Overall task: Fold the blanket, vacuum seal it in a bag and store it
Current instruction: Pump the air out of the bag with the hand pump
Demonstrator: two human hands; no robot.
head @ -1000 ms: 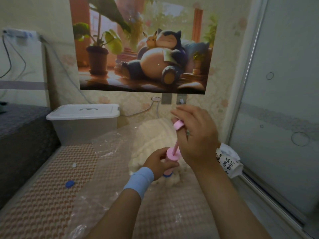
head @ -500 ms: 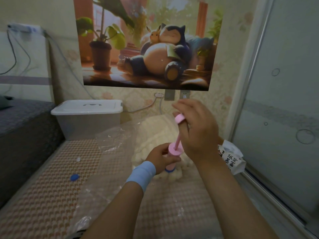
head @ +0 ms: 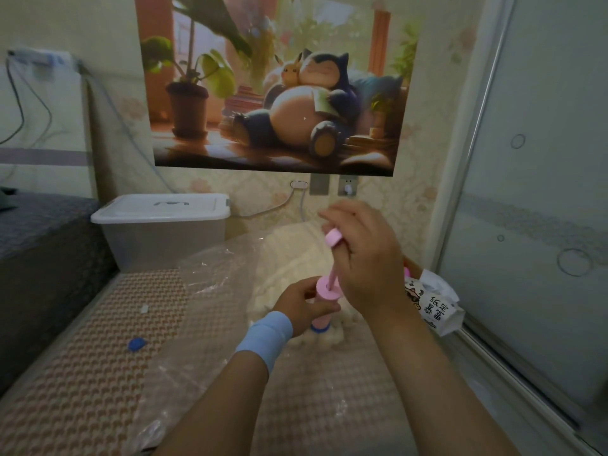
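Bedside mat [head: 98, 373] | left hand [head: 301, 306] grips pump [head: 324, 307] on bag [head: 210, 311] | right hand [head: 365, 255] pinching handle [head: 333, 238], raised higher than before | air removal continuing

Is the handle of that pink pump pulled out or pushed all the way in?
Pulled out. The right hand holds the handle well above the pink pump, with bare rod showing between them; the left hand grips the barrel.
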